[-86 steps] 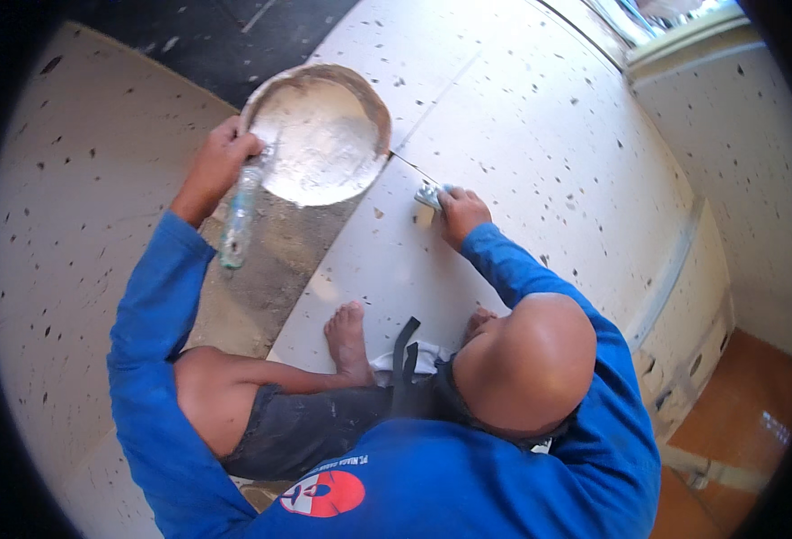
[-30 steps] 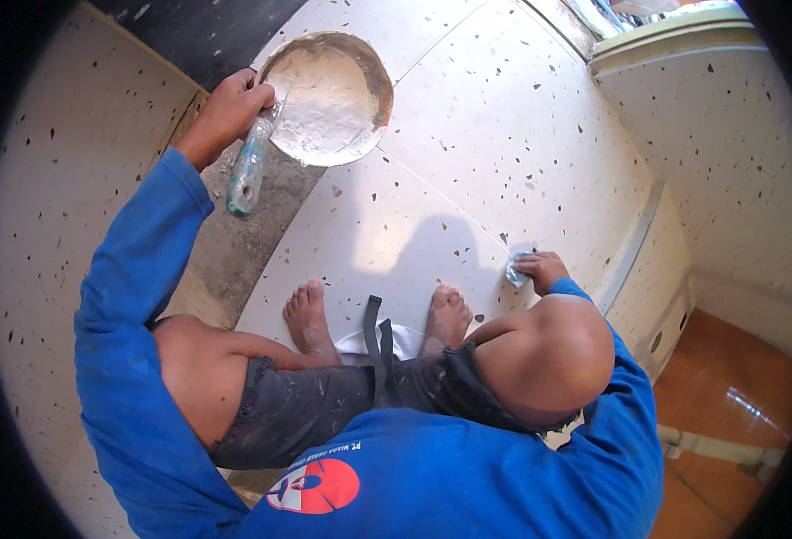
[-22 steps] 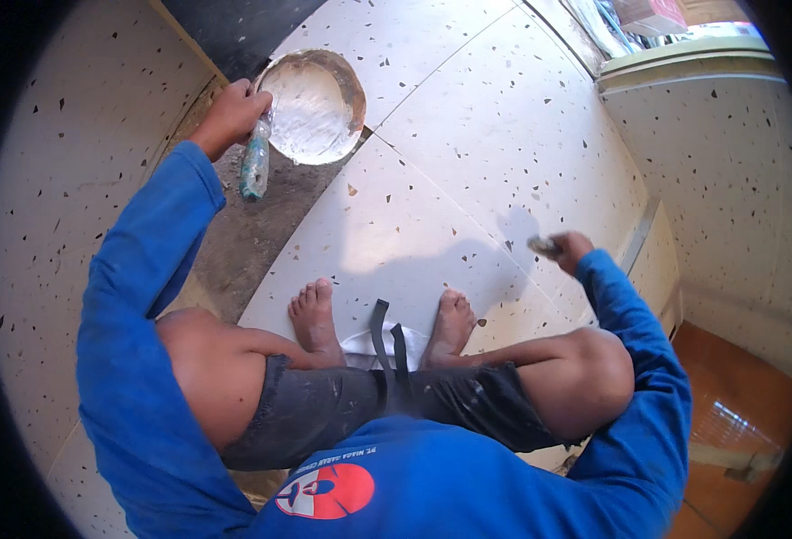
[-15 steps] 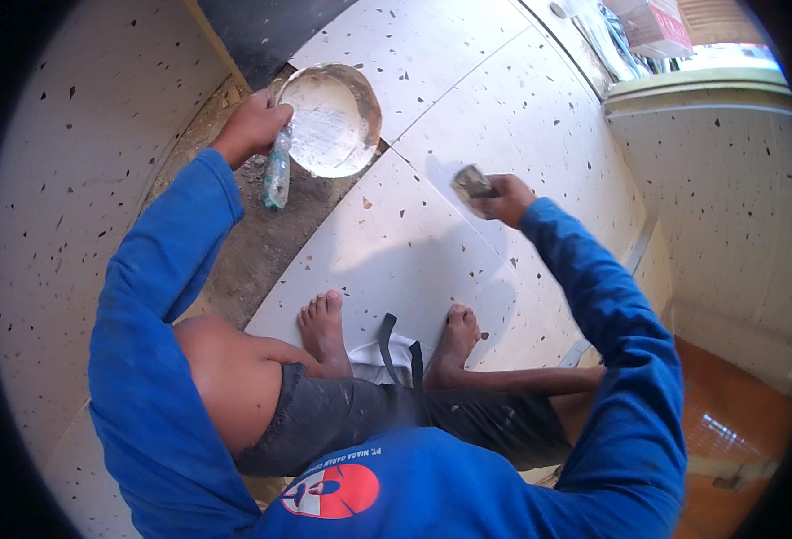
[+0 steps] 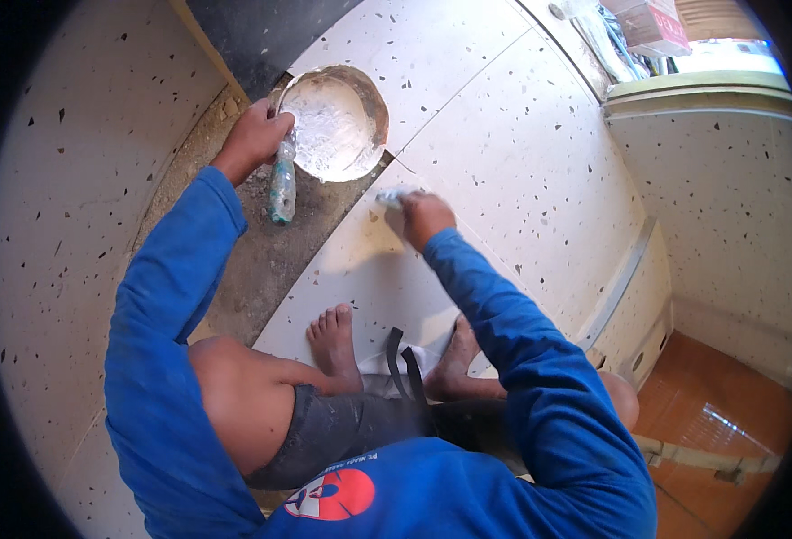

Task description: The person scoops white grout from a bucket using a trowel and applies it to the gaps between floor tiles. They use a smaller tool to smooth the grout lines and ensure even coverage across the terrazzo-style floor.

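My left hand (image 5: 254, 136) is closed at the left rim of a round, shallow bowl (image 5: 380, 108) with white powdery paste inside. Below that hand hangs a handle (image 5: 282, 189) in teal and clear wrapping; whether it belongs to the bowl or to a separate tool, I cannot tell. My right hand (image 5: 427, 218) is closed around a small flat piece (image 5: 391, 197) with a pale smeared end, blurred by motion. It hovers over or touches the speckled white tile (image 5: 324, 278), just below and right of the bowl.
Bare rough ground (image 5: 243, 260) runs along the tile's left edge, beside a speckled panel (image 5: 91, 162). A dark panel (image 5: 270, 36) stands at the far left. My feet (image 5: 333, 337) rest on the tile. A ledge (image 5: 701, 85) and a box (image 5: 652, 27) are at the far right.
My right hand has swung left with the flat piece, from the tile's right side to near the bowl. The bowl in my left hand has shifted only slightly.
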Tool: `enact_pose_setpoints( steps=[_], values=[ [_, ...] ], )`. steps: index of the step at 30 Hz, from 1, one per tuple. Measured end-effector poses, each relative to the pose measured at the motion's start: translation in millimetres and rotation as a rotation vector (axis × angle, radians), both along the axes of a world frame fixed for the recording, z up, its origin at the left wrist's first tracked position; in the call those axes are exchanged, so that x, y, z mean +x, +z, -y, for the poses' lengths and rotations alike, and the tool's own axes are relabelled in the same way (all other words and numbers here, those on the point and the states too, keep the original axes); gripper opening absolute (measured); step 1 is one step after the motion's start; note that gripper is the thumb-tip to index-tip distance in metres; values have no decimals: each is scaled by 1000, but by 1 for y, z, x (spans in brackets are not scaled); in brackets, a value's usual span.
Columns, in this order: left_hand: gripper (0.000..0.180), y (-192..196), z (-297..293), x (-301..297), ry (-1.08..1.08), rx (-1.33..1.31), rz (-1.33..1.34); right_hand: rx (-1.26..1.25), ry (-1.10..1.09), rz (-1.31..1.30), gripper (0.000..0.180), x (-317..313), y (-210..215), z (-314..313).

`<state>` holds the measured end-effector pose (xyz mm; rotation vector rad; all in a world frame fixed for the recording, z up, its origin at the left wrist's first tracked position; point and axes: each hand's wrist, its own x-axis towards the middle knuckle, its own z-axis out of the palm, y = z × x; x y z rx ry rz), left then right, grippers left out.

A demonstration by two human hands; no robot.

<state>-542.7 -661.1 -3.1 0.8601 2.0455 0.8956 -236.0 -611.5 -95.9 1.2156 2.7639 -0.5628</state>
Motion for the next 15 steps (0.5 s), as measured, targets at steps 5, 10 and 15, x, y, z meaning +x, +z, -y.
enact_pose_setpoints(
  steps=[5, 10, 15],
  values=[
    [28, 6, -3, 4, -19, 46, 19, 204, -178, -64, 25, 3, -32, -35],
    [25, 8, 5, 0, 23, -7, -16, -85, -91, 72, 23, -6, 4, -21],
    [26, 11, 4, 6, -25, 39, -34, 212, -143, -132, 27, -11, -32, -44]
  ],
)
